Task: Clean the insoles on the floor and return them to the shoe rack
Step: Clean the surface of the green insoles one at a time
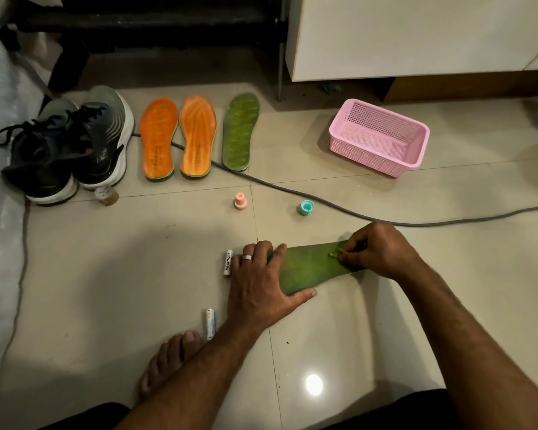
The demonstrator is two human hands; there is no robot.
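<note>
A green insole [308, 270] lies flat on the tiled floor [106, 259] in front of the person, long axis running left to right. The left hand [261, 283] presses down on its left end, fingers extended and spread, thumb along the near edge; a ring sits on one finger. The right hand [376, 251] rests on the right end with fingers curled, fingertips pinching at a small pale-green lump [334, 253] on the insole surface; what the lump is cannot be told. Two batteries lie on the floor: one [228, 262] just beside the left hand's fingers, the other [210, 323] near the left wrist, beside a bare foot [168, 358]. Farther away stand a pink cap [240, 201] and a teal cap [307, 208], well apart. A grey cable [292, 189] crosses the floor behind them. Beyond it, in a row: a pair of dark sneakers [72, 147], two orange insoles [177, 138], a second green insole [239, 131], and a pink perforated basket [379, 138] at right.
</note>
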